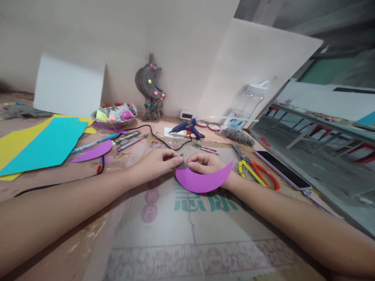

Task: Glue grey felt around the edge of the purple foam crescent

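While your left hand (158,162) pinches the grey end of the purple paper crescent (203,181), your right hand (207,160) is curled just beside it; whether it grips anything, I cannot tell. From that end, the glue gun (188,125) sits at 12 o'clock, the phone (283,169) at 3.

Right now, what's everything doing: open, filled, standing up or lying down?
Left hand: pinching the grey piece
Right hand: curled
Purple crescent: cut out
Glue gun: lying down
Scissors: lying down
Phone: face up, screen dark
Bottle: upright, lid on
Bowl: holding colourful packets
Grey moon: upright
Yarn: bundled
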Motion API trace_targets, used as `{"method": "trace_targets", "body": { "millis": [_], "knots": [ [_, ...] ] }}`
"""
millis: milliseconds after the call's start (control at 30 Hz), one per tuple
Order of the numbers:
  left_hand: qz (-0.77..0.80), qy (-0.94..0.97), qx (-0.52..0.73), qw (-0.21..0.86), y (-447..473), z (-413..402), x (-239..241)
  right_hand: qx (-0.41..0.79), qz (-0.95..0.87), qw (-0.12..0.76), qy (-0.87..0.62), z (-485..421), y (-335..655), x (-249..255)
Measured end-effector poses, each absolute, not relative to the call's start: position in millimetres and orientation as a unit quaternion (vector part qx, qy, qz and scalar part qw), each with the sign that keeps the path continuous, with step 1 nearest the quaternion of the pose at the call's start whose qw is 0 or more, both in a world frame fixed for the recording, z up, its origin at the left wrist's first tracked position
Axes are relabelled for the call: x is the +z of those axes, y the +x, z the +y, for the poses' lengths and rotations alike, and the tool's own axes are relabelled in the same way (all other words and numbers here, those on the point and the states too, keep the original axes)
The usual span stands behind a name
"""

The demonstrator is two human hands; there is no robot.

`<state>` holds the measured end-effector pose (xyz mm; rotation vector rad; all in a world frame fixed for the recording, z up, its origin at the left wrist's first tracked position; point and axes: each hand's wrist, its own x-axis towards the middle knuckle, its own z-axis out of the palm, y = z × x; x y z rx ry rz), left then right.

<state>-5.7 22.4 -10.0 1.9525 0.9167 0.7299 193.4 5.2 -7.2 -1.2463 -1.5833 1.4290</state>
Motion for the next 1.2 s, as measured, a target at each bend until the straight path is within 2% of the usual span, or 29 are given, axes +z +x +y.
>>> {"method": "trace_targets", "body": {
  "millis": [267,500,900,1200],
  "knots": [
    [0.344,0.802,0.282,0.398,-6.6,22.5,-9.2,0.555,-0.599,0.329,-0.474,5.6,192.5,-8.2],
    [0.374,0.768,0.301,0.424,-5.1,19.3,-3.9,0.551,-0.605,0.352,-0.454,8.6,197.4,-13.0],
    [0.384,0.761,0.284,0.439,-3.4,18.5,-6.0,0.545,-0.620,0.337,-0.454,9.1,199.7,-14.7],
    [0.373,0.782,0.282,0.411,-4.6,20.7,-7.9,0.548,-0.613,0.345,-0.453,7.4,198.9,-14.0]
  ]
}}
